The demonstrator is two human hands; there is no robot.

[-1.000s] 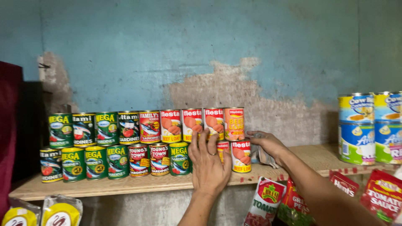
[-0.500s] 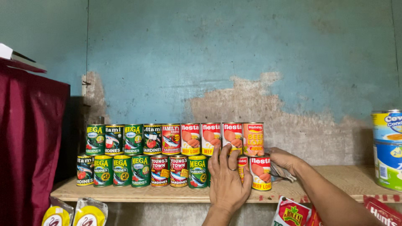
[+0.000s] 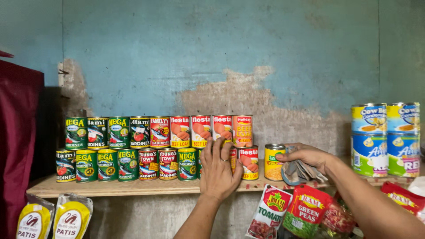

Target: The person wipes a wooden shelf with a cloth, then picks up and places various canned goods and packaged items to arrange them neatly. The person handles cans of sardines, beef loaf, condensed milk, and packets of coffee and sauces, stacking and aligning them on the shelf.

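Two rows of stacked tins fill the wooden shelf [image 3: 133, 187]: green sardine cans [image 3: 107, 164] on the left, red meat-loaf cans [image 3: 201, 131] to the right. My left hand [image 3: 217, 170] lies flat against the lower row, fingers spread and reaching up to the upper row, and covers the can behind it. A red meat-loaf can [image 3: 249, 162] stands just right of that hand. My right hand [image 3: 307, 156] holds a crumpled grey cloth [image 3: 295, 171] next to a yellow corn can [image 3: 274, 161].
Blue and yellow milk cans [image 3: 385, 139] are stacked at the shelf's right end. Sauce and pea pouches [image 3: 305, 211] hang below the shelf's front edge, yellow sachets [image 3: 53, 219] at lower left. A dark red curtain [image 3: 17, 132] is on the left.
A yellow corn can now stands right of the red can. My right hand with the cloth has moved right, away from the stack. My left hand stays on the lower row.
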